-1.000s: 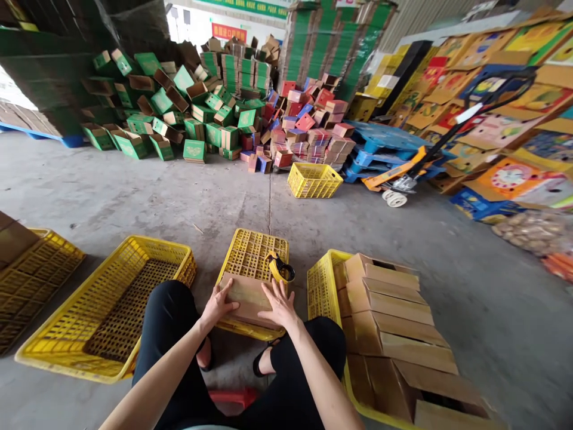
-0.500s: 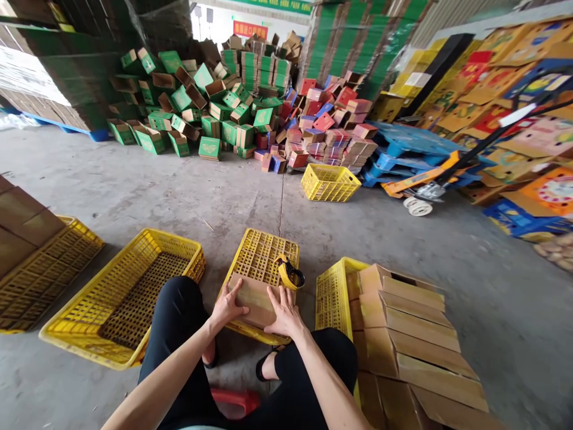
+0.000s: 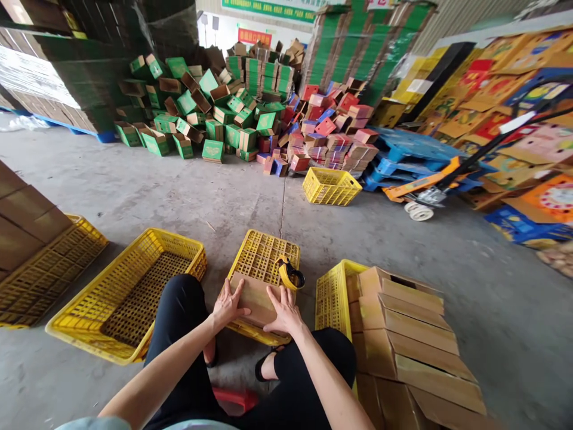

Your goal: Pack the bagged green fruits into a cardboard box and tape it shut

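A brown cardboard box (image 3: 256, 300) lies on the upturned yellow crate (image 3: 262, 248) between my knees. My left hand (image 3: 229, 303) rests on the box's left part, fingers spread. On its right part lies my right hand (image 3: 283, 309), also with the fingers apart. Both palms press flat and neither hand grips anything. Just beyond my right fingertips, a yellow-and-black tape dispenser (image 3: 289, 272) sits at the crate's right edge. The underside of the box is hidden.
To my left stand an open yellow crate (image 3: 129, 298) and another crate (image 3: 58, 272) stacked with cartons (image 3: 31, 221). A crate (image 3: 331, 292) full of cardboard boxes (image 3: 416, 334) is at my right. Farther off are a yellow basket (image 3: 331, 186), a pallet jack (image 3: 425, 188) and heaped green boxes (image 3: 212, 149).
The view has tilted up slightly, so the background sits a little lower. Both hands stay spread on the cardboard box, with hardly any movement.
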`<state>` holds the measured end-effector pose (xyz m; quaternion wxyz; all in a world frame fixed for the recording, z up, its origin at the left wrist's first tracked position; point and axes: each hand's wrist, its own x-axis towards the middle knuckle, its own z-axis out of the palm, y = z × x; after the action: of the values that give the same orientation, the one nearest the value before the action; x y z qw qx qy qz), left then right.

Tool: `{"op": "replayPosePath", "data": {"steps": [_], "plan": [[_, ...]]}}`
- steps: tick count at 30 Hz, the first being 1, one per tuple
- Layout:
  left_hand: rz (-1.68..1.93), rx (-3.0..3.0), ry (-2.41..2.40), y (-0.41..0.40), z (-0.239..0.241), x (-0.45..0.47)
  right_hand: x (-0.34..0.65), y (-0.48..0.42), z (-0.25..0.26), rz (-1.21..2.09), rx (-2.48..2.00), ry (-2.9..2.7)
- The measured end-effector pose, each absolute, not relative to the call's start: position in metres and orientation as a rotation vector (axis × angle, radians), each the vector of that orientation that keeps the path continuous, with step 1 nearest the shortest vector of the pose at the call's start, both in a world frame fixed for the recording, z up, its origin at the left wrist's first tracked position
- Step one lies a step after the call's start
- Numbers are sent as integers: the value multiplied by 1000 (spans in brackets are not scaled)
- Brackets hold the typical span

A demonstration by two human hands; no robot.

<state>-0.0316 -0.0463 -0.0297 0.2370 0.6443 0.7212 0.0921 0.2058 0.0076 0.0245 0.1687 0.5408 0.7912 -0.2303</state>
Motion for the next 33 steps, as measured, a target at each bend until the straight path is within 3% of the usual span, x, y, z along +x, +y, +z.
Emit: {"op": "replayPosePath", "data": {"steps": [18,23,33], "plan": [[191,2069,2088,-64,-41,-10,206,0,21,-667,1611,2341],[204,2124,2122,-66,-49,-10,205,-1,10,-542,1825,2348],[383,2272,2107,-80,-48,4,207,-5,-10,-363,1800,2379]]}}
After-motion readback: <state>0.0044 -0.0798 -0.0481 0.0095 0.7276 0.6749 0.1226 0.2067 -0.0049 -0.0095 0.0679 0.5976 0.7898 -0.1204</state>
